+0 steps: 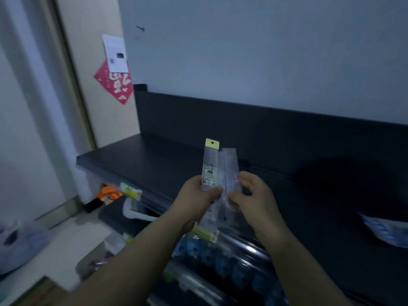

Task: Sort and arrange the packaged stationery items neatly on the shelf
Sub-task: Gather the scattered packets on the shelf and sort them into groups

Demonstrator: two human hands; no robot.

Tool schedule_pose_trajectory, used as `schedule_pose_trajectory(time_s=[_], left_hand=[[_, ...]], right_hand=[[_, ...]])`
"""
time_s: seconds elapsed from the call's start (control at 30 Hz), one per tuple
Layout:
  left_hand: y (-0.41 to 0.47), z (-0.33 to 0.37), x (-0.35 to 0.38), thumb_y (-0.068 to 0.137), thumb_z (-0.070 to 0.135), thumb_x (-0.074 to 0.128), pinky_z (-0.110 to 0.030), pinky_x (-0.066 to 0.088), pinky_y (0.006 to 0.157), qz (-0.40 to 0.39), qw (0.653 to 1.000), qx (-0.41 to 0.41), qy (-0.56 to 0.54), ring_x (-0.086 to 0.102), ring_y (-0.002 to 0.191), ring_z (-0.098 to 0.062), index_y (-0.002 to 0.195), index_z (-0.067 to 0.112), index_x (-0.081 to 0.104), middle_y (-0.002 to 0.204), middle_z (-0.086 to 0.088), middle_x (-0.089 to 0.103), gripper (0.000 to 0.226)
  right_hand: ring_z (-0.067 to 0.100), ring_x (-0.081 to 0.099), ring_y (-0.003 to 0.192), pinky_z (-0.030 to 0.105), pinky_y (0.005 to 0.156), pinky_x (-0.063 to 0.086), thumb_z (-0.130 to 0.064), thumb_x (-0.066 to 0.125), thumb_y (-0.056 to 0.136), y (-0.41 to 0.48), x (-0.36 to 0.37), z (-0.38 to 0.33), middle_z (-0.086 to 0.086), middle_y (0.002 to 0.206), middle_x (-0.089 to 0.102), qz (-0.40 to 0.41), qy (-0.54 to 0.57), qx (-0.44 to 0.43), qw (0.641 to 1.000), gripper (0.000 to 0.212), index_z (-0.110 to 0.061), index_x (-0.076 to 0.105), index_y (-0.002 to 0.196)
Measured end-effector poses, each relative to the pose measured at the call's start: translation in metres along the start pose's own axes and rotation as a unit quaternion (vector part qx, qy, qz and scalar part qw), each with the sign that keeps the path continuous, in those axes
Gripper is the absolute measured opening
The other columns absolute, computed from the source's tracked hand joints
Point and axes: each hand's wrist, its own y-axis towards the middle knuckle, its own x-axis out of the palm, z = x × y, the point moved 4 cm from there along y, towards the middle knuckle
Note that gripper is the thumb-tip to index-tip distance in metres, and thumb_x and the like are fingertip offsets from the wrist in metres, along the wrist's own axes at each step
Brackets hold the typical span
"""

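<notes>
My left hand [194, 195] pinches a yellow-topped packet [210, 166] upright above the dark shelf [154, 164]; my right hand [251, 193] holds its grip on a second clear packet [229, 171] just beside it. More packets [220, 261] lie heaped below my forearms, and a blue packet [384, 230] rests at right.

Left hand [194, 195], right hand [254, 195] bare; forearms bare; no sleeves in view

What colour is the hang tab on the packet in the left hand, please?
Pale yellow hang tab, clearest in the head view.
</notes>
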Motion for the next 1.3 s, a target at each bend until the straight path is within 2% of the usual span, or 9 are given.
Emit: schedule_pose_trajectory(time_s=[0.17,0.37,0.53,0.73,0.9,1.0,1.17,1.23,1.3], left_hand=[[0.017,0.002,-0.070,0.090,0.010,0.064,-0.020,0.051,0.051,0.023,0.999,0.003,0.029,0.067,0.065,-0.013,0.109,0.004,0.062,0.093,-0.011,0.071,0.020],[0.053,0.001,-0.115,0.088,0.004,0.062,-0.040,0.059,0.077,0.045,0.998,-0.016,0.033,0.070,0.088,-0.028,0.109,0.003,0.062,0.100,-0.016,0.071,0.021],[0.092,0.014,-0.150,0.089,0.008,0.063,-0.030,0.058,0.065,0.053,0.996,-0.007,0.066,0.071,0.082,-0.023,0.109,0.005,0.061,0.096,-0.012,0.072,0.021],[0.143,0.032,-0.184,0.088,0.008,0.064,-0.054,0.054,0.087,0.090,0.992,0.011,0.083,0.068,0.095,-0.037,0.099,0.012,0.063,0.100,-0.018,0.071,0.012],[0.174,0.031,-0.217,0.089,0.007,0.062,-0.037,0.058,0.076,0.116,0.990,0.013,0.082,0.068,0.089,-0.028,0.106,0.010,0.061,0.098,-0.011,0.069,0.017],[0.190,0.029,-0.240,0.090,0.007,0.060,-0.025,0.053,0.061,0.126,0.989,0.010,0.074,0.066,0.080,-0.018,0.104,0.016,0.057,0.090,-0.004,0.066,0.017],[0.226,0.027,-0.281,0.089,0.009,0.062,-0.023,0.050,0.055,0.151,0.984,0.009,0.093,0.064,0.077,-0.015,0.106,0.013,0.058,0.093,-0.006,0.066,0.018],[0.241,0.026,-0.297,0.086,0.012,0.065,-0.026,0.053,0.061,0.161,0.981,0.006,0.107,0.066,0.082,-0.020,0.110,0.010,0.061,0.101,-0.009,0.068,0.024],[0.253,0.024,-0.310,0.086,0.013,0.065,-0.030,0.054,0.069,0.156,0.981,0.000,0.119,0.066,0.088,-0.024,0.110,0.010,0.062,0.103,-0.010,0.068,0.025]], right_hand=[[0.014,0.056,0.114,0.044,0.092,0.053,-0.001,0.064,0.084,0.024,0.071,-0.005,-0.007,0.128,0.054,-0.030,-0.019,-0.013,0.999,0.055,-0.020,0.048,0.132],[0.011,0.056,0.112,0.037,0.090,0.054,0.002,0.063,0.083,0.067,0.124,-0.005,-0.007,0.127,0.055,-0.059,-0.025,-0.012,0.998,0.051,-0.021,0.051,0.128],[0.012,0.054,0.116,0.034,0.094,0.052,-0.002,0.067,0.082,0.120,0.158,-0.012,-0.005,0.133,0.052,-0.102,-0.048,-0.017,0.994,0.058,-0.015,0.047,0.135],[0.017,0.060,0.107,0.031,0.078,0.058,0.000,0.067,0.083,0.180,0.195,-0.027,0.001,0.132,0.053,-0.144,-0.034,-0.005,0.989,0.057,-0.012,0.046,0.135],[0.017,0.058,0.106,0.022,0.065,0.055,0.002,0.065,0.083,0.213,0.235,-0.029,0.002,0.132,0.052,-0.171,-0.048,-0.007,0.984,0.058,-0.010,0.045,0.136],[0.018,0.055,0.110,0.027,0.072,0.056,0.004,0.064,0.082,0.231,0.262,-0.029,0.004,0.133,0.052,-0.175,-0.069,-0.016,0.982,0.056,-0.009,0.047,0.134],[0.021,0.056,0.112,0.042,0.090,0.054,0.002,0.064,0.083,0.264,0.307,-0.026,0.005,0.131,0.053,-0.163,-0.078,-0.020,0.983,0.051,-0.012,0.049,0.130],[0.021,0.056,0.113,0.039,0.087,0.056,0.001,0.065,0.083,0.275,0.323,-0.025,0.004,0.133,0.052,-0.155,-0.075,-0.009,0.985,0.053,-0.013,0.049,0.131],[0.019,0.055,0.110,0.029,0.072,0.058,0.002,0.064,0.083,0.282,0.336,-0.020,0.003,0.131,0.051,-0.154,-0.063,0.005,0.986,0.055,-0.013,0.048,0.133]])
